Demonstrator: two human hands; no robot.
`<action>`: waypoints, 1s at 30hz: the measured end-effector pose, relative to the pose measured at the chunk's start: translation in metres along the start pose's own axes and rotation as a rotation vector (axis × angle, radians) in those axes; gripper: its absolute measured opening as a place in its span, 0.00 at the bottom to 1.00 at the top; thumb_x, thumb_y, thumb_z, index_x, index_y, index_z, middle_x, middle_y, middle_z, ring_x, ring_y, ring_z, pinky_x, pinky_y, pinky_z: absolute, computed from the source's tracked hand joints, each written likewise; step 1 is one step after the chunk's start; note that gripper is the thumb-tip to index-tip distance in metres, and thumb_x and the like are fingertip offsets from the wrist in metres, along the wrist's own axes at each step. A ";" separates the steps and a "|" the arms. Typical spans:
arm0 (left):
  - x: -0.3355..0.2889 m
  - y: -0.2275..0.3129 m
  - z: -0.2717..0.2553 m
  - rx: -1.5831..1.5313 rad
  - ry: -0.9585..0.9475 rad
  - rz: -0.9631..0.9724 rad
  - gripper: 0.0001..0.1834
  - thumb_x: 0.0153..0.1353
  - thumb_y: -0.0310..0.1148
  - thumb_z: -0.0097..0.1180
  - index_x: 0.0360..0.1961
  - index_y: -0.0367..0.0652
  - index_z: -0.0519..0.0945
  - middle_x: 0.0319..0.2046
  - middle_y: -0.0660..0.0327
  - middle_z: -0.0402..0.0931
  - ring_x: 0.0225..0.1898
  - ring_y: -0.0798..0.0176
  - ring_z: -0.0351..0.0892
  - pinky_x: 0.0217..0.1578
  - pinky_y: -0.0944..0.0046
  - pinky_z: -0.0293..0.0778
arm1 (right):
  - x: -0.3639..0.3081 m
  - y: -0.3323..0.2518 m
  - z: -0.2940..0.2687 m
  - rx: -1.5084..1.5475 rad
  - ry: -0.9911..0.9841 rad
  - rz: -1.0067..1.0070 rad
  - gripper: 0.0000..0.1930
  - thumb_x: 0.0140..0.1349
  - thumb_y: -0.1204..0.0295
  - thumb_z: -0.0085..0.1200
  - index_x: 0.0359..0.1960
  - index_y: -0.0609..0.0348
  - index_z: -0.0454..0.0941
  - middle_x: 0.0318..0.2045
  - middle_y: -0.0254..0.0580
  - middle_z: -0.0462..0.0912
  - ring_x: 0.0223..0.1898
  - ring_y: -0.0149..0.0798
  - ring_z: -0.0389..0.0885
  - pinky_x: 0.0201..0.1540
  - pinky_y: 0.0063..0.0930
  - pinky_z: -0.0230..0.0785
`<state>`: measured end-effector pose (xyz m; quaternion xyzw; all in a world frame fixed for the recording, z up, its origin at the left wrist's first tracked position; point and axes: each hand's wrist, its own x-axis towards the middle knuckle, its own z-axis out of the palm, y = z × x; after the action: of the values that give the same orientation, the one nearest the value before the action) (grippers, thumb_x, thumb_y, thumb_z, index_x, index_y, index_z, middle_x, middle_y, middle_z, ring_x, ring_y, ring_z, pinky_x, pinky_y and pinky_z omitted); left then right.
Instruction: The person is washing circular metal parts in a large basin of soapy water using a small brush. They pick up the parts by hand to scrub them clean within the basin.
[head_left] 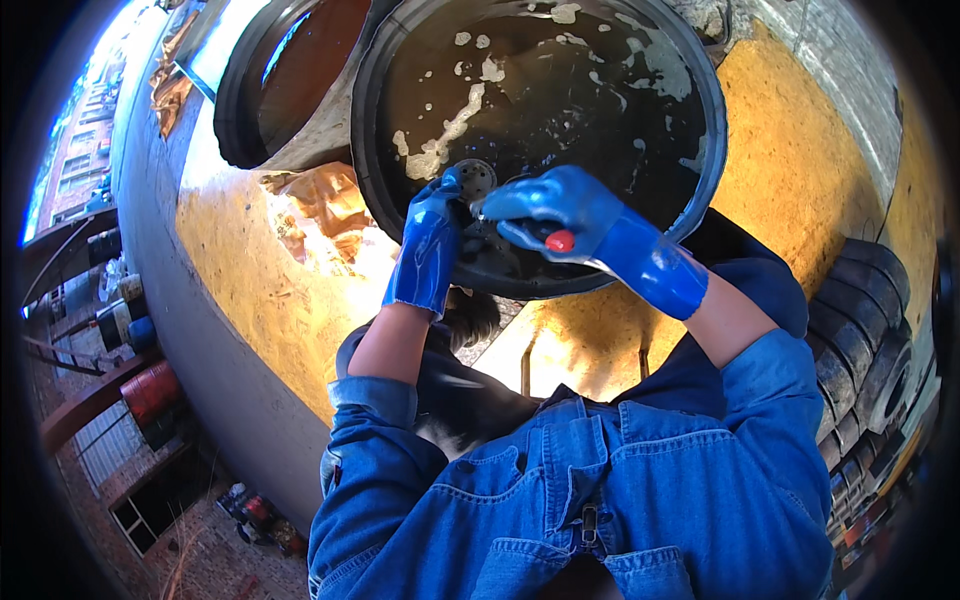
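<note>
Left hand point(428, 240) in blue rubber glove clamped on small round perforated grey metal part point(474, 180), held just above fingertips, over large round black tub of dark foamy liquid point(560, 100). Right hand point(560, 215), gloved too, closed around red-tipped tool point(559, 241), touching part from right; second black tub point(290, 80) beyond left hand

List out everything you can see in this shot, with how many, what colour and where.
black tub: one, black, top centre, holding dark liquid with pale foam
round perforated metal part: one, grey, over the tub, at the left hand's fingertips
red-handled tool: one, red end showing, in the right hand
second dark tub: one, black, top left
yellow surface: one, under the tubs
stacked tyres: several, black, right edge
left hand: blue glove
right hand: blue glove
</note>
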<state>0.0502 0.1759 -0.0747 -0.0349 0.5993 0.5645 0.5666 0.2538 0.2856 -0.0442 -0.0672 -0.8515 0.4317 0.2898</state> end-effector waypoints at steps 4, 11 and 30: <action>-0.005 -0.002 0.005 0.018 -0.090 0.052 0.18 0.74 0.38 0.56 0.56 0.35 0.81 0.46 0.49 0.85 0.42 0.50 0.88 0.43 0.51 0.88 | -0.007 0.015 -0.007 -0.093 0.059 0.144 0.13 0.57 0.76 0.66 0.45 0.48 0.88 0.44 0.43 0.89 0.37 0.49 0.90 0.41 0.34 0.83; -0.004 -0.008 0.002 0.137 -0.056 0.046 0.18 0.73 0.39 0.58 0.56 0.37 0.83 0.47 0.53 0.86 0.42 0.55 0.88 0.42 0.55 0.87 | -0.015 0.036 -0.016 -0.156 0.019 0.695 0.11 0.61 0.71 0.65 0.45 0.51 0.89 0.42 0.46 0.90 0.45 0.47 0.89 0.50 0.35 0.81; -0.013 -0.007 -0.001 0.247 -0.425 -0.105 0.23 0.73 0.41 0.57 0.62 0.38 0.78 0.50 0.55 0.84 0.49 0.59 0.85 0.52 0.60 0.80 | 0.001 0.012 -0.005 0.294 0.095 0.678 0.11 0.63 0.68 0.64 0.46 0.53 0.88 0.39 0.43 0.90 0.40 0.36 0.89 0.47 0.30 0.81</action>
<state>0.0584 0.1646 -0.0698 0.1230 0.5286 0.4513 0.7084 0.2542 0.2965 -0.0508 -0.3230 -0.6954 0.6174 0.1759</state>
